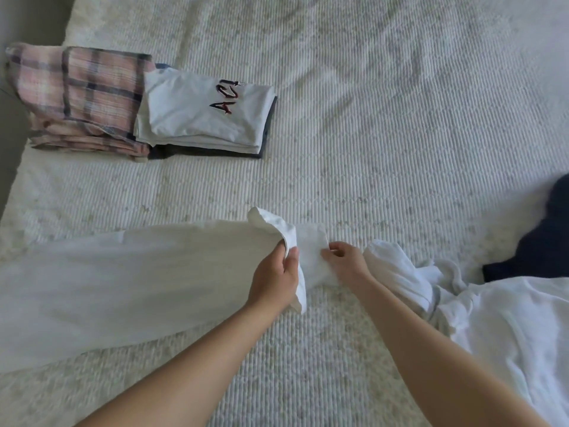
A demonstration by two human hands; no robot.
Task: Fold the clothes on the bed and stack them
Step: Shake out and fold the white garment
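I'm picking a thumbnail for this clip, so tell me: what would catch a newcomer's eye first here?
First, the two bare arms reaching in from the bottom, left hand and right hand both pinching a white garment spread low on the left of the bed. Next, the folded stack at upper left: a pink plaid piece beside a white lettered shirt. A dark garment sits at the right edge.

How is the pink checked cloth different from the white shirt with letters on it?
The pink checked cloth is plaid with dark stripes; the white shirt with letters is plain apart from its print. The cloth lies rumpled at the bed's edge; the shirt is folded flat on a stack of clothes. Both rest side by side on the bed, away from both hands.
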